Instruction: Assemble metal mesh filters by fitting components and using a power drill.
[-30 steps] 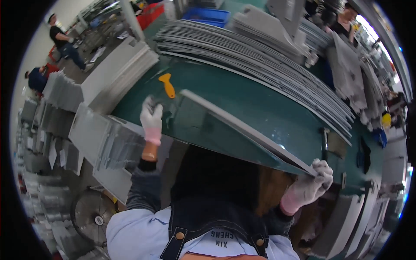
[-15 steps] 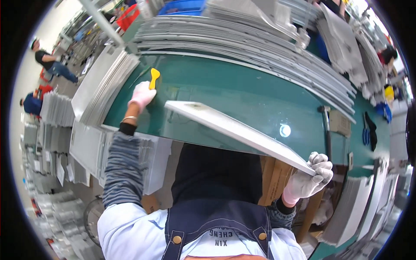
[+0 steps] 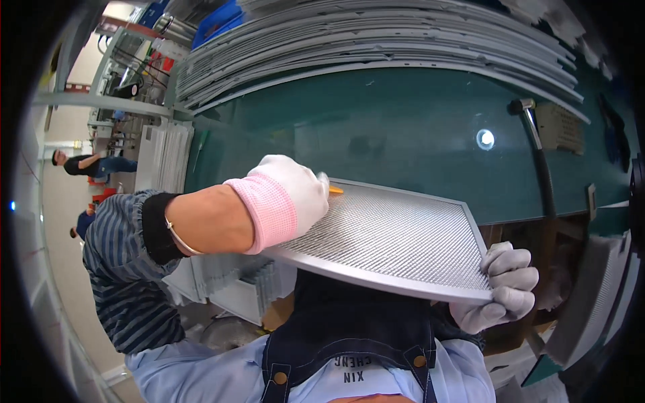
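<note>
panel: a rectangular metal mesh filter panel (image 3: 396, 235) with a plain grey frame, held flat-ish above the near edge of the green table (image 3: 403, 134), tilted down toward the person.
long axis: runs left to right across the body, from the left hand to the right hand.
left hand: white glove with pink cuff (image 3: 295, 191), curled over the far left corner of the panel, knuckles up; fingers closed around something, but the grip itself is hidden behind the glove.
tool: a small orange tip (image 3: 335, 191) pokes out just right of the left hand, lying on the mesh; judged to be a scraper held in that hand, handle not visible.
right hand: white glove (image 3: 504, 289), fingers wrapped under and thumb on top of the near right corner of the frame, pinching it firmly.
key relation: the mesh surface lies to the right of and toward the body from the left hand; the left hand is the one over the mesh, the right only supports the corner.
table: mostly bare green top, one bright light reflection (image 3: 485, 139) on it.
surroundings: stack of similar grey panels (image 3: 376, 40) along the far side; a black hose with metal nozzle (image 3: 537, 154) at right; people stand far off at left.
</note>
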A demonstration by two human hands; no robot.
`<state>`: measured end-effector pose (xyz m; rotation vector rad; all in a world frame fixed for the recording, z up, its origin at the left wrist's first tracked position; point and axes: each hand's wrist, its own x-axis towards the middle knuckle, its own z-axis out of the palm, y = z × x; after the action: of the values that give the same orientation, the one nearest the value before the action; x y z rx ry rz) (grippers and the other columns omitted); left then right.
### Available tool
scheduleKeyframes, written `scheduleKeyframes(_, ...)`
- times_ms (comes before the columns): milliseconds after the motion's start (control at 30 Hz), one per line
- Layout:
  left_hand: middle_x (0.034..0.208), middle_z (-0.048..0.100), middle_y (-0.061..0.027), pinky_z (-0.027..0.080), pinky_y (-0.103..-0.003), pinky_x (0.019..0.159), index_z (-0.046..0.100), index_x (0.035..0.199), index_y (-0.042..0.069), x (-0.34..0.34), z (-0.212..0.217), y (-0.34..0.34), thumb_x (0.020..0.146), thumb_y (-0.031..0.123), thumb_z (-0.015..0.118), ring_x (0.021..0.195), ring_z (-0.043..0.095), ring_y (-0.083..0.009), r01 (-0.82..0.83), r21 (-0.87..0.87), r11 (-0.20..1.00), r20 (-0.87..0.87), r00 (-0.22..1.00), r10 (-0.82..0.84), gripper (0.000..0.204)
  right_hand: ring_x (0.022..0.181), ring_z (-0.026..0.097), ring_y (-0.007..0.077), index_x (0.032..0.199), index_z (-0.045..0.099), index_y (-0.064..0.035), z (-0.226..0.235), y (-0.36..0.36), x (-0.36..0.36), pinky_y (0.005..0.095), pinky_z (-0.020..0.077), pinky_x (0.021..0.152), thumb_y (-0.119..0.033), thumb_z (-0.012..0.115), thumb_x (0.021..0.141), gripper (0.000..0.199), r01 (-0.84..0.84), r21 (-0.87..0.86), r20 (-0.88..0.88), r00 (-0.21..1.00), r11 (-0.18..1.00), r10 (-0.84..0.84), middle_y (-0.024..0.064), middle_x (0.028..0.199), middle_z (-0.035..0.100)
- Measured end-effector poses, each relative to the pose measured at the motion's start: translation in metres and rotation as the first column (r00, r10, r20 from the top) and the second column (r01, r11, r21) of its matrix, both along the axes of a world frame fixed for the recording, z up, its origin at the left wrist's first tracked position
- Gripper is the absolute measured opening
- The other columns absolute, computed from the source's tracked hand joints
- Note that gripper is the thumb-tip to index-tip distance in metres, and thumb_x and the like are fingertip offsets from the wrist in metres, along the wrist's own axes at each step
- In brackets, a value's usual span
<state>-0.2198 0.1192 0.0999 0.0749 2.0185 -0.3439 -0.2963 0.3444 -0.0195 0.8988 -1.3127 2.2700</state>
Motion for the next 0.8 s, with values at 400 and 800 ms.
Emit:
scheduleKeyframes(400,0.084,0.068,-0.0145,0.052,-0.037,0.052,0.054,0.121,-0.013,-0.033,-0.048,-0.002,0.084,0.010,0.053,0.066,0.069,-0.0244,0.119,0.122,0.985,0.094,0.987,-0.131,0.044,0.077,0.051,0.0139,0.087,0.061,-0.0139,-0.005,0.011,0.000,0.0256,0.0535,0.062,-0.032,0.072,0.086,0.021,-0.110,0.040,0.077,0.991,0.993,0.107,-0.0019,0.081,0.048)
scheduleKeyframes(800,0.064,0.054,-0.0033,0.049,-0.032,0.046,0.058,0.107,0.001,-0.064,0.045,0.002,0.084,0.010,0.058,0.051,0.061,-0.0178,0.227,0.013,0.974,-0.431,0.880,-0.199,0.025,0.079,0.052,0.0206,0.087,0.062,-0.0072,-0.008,-0.009,-0.009,0.0336,0.0497,0.066,-0.025,0.076,0.082,0.023,-0.336,0.028,-0.089,0.937,0.941,0.338,0.0028,0.072,0.054)
